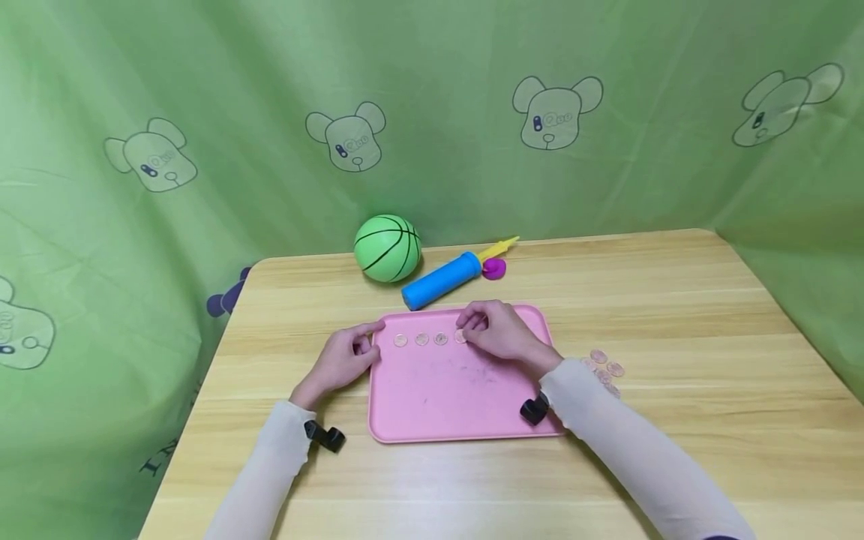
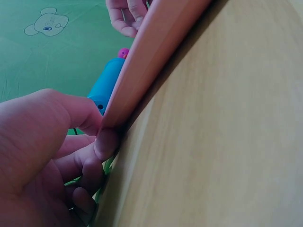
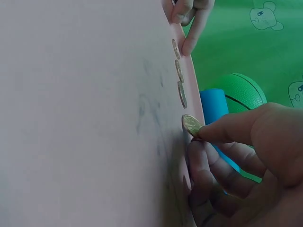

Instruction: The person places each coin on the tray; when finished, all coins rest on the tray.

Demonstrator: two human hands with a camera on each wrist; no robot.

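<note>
A pink tray [image 1: 432, 420] lies on the wooden table. My right hand [image 1: 496, 330] is over its far part and pinches a coin [image 3: 191, 125] between thumb and fingers, the coin tilted with its edge at the tray's surface. To the left of it, three coins [image 1: 421, 339] lie flat in a row along the far rim. My left hand [image 1: 344, 358] holds the tray's left edge near the far corner, thumb and a finger on the rim [image 2: 137, 80]. In the left wrist view the tray's side wall fills the upper middle.
Several loose coins [image 1: 603, 371] lie on the table [image 1: 709, 360] right of the tray, partly behind the right sleeve. Behind the tray are a green ball [image 1: 388, 248], a blue pump [image 1: 442, 280] with a yellow nozzle, and a small magenta object [image 1: 494, 269]. A green curtain [image 1: 445, 187] hangs beyond.
</note>
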